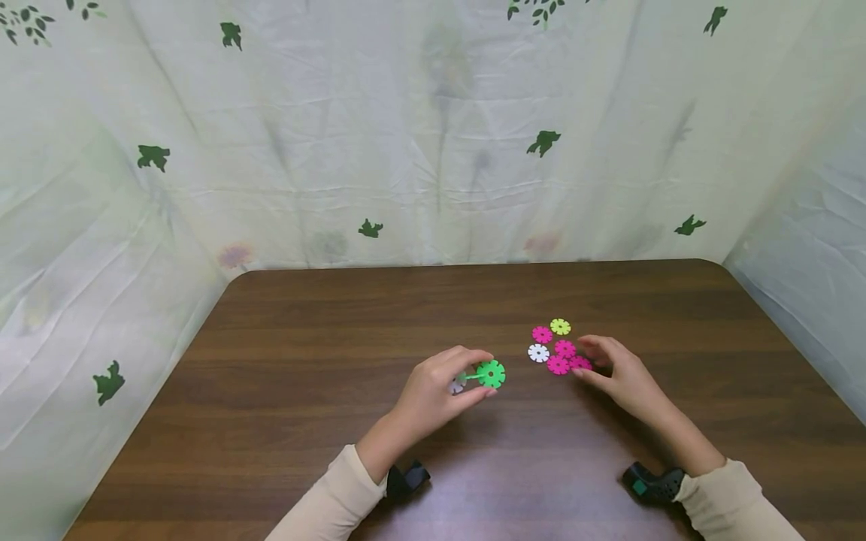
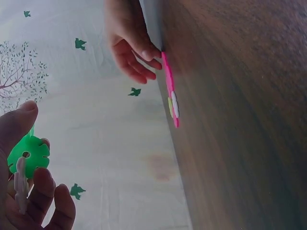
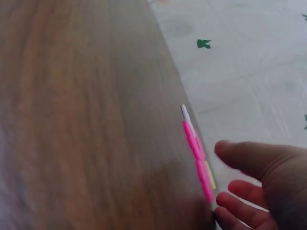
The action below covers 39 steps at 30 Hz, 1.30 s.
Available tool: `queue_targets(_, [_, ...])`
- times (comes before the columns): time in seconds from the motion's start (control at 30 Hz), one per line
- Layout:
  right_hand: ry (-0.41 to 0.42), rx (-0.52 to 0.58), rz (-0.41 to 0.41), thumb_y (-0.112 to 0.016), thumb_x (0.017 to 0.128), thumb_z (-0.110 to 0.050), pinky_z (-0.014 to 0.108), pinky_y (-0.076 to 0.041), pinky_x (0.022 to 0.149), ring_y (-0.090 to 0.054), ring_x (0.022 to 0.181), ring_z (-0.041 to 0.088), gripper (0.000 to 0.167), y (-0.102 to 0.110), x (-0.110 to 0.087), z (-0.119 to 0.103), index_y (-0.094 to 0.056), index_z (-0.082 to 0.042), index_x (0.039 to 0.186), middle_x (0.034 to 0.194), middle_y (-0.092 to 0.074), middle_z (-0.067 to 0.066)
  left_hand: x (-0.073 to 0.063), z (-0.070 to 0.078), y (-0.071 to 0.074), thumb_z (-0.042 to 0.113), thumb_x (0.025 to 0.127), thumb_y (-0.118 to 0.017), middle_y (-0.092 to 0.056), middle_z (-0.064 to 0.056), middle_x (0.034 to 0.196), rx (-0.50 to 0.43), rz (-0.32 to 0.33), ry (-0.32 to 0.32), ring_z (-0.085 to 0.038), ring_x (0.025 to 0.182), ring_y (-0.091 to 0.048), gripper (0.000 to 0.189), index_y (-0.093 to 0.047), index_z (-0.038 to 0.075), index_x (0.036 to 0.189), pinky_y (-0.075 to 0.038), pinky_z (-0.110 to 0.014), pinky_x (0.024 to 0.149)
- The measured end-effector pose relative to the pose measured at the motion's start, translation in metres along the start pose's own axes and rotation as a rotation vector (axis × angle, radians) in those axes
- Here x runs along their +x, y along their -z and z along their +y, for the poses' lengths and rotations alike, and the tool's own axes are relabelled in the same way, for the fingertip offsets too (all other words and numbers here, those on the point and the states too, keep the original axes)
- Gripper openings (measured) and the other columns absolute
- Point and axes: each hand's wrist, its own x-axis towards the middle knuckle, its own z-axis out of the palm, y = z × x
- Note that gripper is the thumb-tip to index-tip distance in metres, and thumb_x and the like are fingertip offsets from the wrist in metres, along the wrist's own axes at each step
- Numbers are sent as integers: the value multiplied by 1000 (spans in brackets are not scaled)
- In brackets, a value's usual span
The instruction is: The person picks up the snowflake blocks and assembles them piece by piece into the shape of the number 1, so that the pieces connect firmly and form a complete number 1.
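My left hand (image 1: 429, 387) is raised over the table and grips a small joined piece of notched plastic discs between thumb and fingers. Facing up from it is a green disc (image 1: 492, 374); a whitish disc (image 2: 20, 184) stands edge-on against it in the left wrist view. My right hand (image 1: 629, 379) reaches in from the right with thumb and fingers spread. Its thumb tip is right at a pink disc (image 1: 580, 363), the rightmost of a loose group. Beside that lie several more pink discs (image 1: 558, 365), a white disc (image 1: 538, 353) and a yellow disc (image 1: 560, 327).
The brown wooden table (image 1: 325, 315) has its far edge against a pale curtain (image 1: 433, 150) printed with green birds. Dark wrist devices (image 1: 652, 483) sit under both wrists, close over the table.
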Motion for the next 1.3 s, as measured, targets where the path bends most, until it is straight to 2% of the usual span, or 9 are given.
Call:
queue_targets(0.27, [-1,-67,-51,-69,78,-7,42,-46,77,-55,91,29,33,-5,1,10,-58,5,106,107,-52,18,0,0,1,19,72,-76,-60,4,87,1,-2,-5,-6,75,-56,35,-62,9,102,-42,-12,69])
queue_targets(0.4, [-12,-85,-60,-69,77,-6,40,-46,73,-54,87,26,24,-5,1,9,-60,1,98,102,-52,15,0,-1,1,19,72,-76,-61,4,87,-1,-4,-6,-6,75,-56,35,-62,9,102,-43,-12,69])
queue_targets(0.57, [-61,-66,-104,-69,78,-7,29,-44,63,-50,74,17,27,-2,2,3,-54,-3,100,86,-54,4,-1,-1,1,19,72,-76,-61,5,87,-3,-8,-1,-3,77,-55,35,-62,9,102,-43,-13,70])
queue_targets(0.7, [-62,-42,-142,-67,80,-6,26,-42,58,-48,68,13,28,0,2,0,-51,-7,103,77,-53,-2,0,-1,1,19,72,-76,-61,4,87,-1,-7,-4,-2,77,-55,35,-62,8,102,-43,-13,69])
queue_targets(0.87, [-39,-12,-115,-63,83,-3,25,-42,58,-49,66,12,23,1,3,-4,-52,-6,103,75,-54,-3,0,-1,2,19,71,-76,-61,4,86,6,-4,-6,-3,76,-55,35,-62,8,101,-43,-13,69])
queue_targets(1.13, [-90,49,-64,-64,84,-10,24,-43,58,-51,69,14,16,5,4,-18,-57,-3,97,75,-56,-1,1,-1,2,19,72,-76,-60,4,86,2,-1,-5,-2,76,-54,34,-62,8,101,-43,-13,68])
queue_targets(1.3, [-78,66,-45,-65,83,-11,24,-44,59,-51,70,14,15,6,4,-27,-58,-5,94,76,-56,-1,1,-1,2,19,72,-76,-61,4,86,5,0,-4,-2,76,-54,34,-62,8,101,-43,-13,68])
